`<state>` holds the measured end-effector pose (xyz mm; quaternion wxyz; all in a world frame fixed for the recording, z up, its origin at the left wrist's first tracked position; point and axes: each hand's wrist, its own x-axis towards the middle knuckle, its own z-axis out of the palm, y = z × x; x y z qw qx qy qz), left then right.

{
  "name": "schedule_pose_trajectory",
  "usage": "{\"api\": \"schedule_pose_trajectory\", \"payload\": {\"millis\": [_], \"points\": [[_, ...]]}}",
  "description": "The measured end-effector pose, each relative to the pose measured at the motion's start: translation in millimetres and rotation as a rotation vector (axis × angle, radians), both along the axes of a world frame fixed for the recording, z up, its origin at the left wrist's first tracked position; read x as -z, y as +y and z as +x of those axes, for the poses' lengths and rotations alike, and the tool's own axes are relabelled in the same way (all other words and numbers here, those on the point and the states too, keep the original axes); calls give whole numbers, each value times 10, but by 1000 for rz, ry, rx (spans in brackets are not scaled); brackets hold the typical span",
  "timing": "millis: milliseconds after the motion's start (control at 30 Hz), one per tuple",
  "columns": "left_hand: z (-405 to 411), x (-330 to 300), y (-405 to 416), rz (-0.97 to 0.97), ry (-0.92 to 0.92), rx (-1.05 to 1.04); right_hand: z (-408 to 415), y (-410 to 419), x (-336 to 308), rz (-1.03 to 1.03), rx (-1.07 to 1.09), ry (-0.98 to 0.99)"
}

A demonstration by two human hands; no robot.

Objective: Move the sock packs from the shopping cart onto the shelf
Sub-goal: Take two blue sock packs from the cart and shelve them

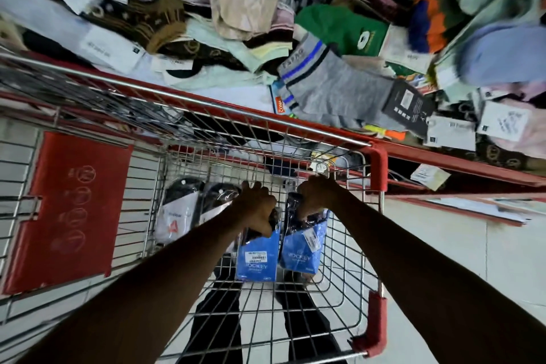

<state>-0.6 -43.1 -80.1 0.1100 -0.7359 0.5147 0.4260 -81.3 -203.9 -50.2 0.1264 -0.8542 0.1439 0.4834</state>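
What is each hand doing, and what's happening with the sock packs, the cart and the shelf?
Left hand: closed on a blue sock pack.
Right hand: closed on another blue sock pack.
White-label sock packs: lying in the cart, untouched.
Shopping cart: standing against the shelf, nearly empty.
Shelf: piled with loose socks.

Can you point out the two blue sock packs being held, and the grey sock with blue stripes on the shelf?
Left blue sock pack (256, 263): head view, on its blue card.
Right blue sock pack (301, 254): head view, on its blue card.
Grey striped sock (334, 89): head view, mid-foot fabric.
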Motion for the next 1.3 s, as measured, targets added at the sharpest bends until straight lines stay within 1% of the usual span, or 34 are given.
{"api": "schedule_pose_trajectory", "payload": {"millis": [133,200,267,333,467,567,700,800,933,1033,1100,1300], "points": [[-74,-86,104,-65,27,37,-108,25,-137,94,116,-1],[-82,-151,173,-78,154,-39,-192,62,-229,124,171,-16],[-76,-290,244,-72,270,-108,-303,120,-348,128,182,-74],[-58,-419,314,-99,269,-107,-406,172,-436,118,182,-148],[-68,-881,483,-216,133,-79,-573,254,-823,96,206,-371],[-12,-1378,565,-351,32,-124,-555,258,-1313,65,224,-570],[138,-2327,568,-510,-144,-132,-402,221,-2242,4,159,-768],[264,-3133,506,-593,-270,-118,-285,155,-3006,-54,135,-886],[415,-4174,370,-681,-416,-67,-193,80,-4036,-176,42,-1058],[482,-4827,246,-732,-518,-44,-157,26,-4661,-249,13,-1141],[501,-5193,168,-775,-574,-37,-154,-44,-4999,-278,35,-1193],[619,-6082,-198,-932,-641,10,-113,-306,-5834,-360,75,-1331]]}}
